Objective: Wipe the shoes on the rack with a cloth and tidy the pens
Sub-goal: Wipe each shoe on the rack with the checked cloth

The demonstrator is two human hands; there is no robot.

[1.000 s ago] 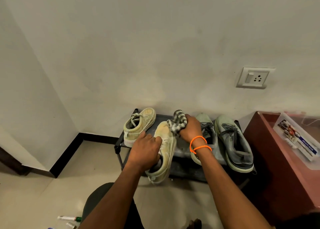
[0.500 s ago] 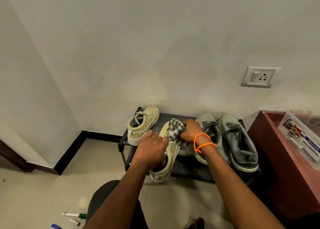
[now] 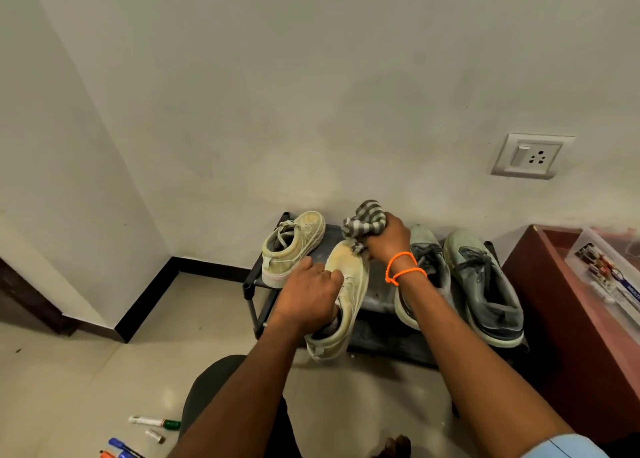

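Progress check, head view, read left to right.

Pens [image 3: 138,437]: several markers and a loose cap lay scattered on the tiled floor at lower left, well apart from the rack. Nothing about them looked gathered, so I judged the tidying half of the task not yet begun.

Shoe rack [image 3: 254,286]: a low black frame against the wall. On its left end one cream sneaker [image 3: 292,246] sat flat, toe toward the wall; whether it had been wiped could not be told from its surface.

Left hand [image 3: 306,298]: fingers curled and clamped on the collar of the second cream sneaker [image 3: 349,284], which was tipped on its side, its heel overhanging the front edge of the rack. Staining showed on the toe area.

Right hand [image 3: 388,237]: fingers closed tight around a bunched striped cloth [image 3: 363,220], held at the toe of the gripped sneaker; the cloth's lower edge appeared to touch it. Orange threads circled the wrist.

Grey sneakers [image 3: 485,284]: the pair rested flat on the right half of the rack, neither hand touching them.

Judgement: wiping was mid-way at best, with one cream sneaker in hand, the grey pair probably pending, and all pens left.
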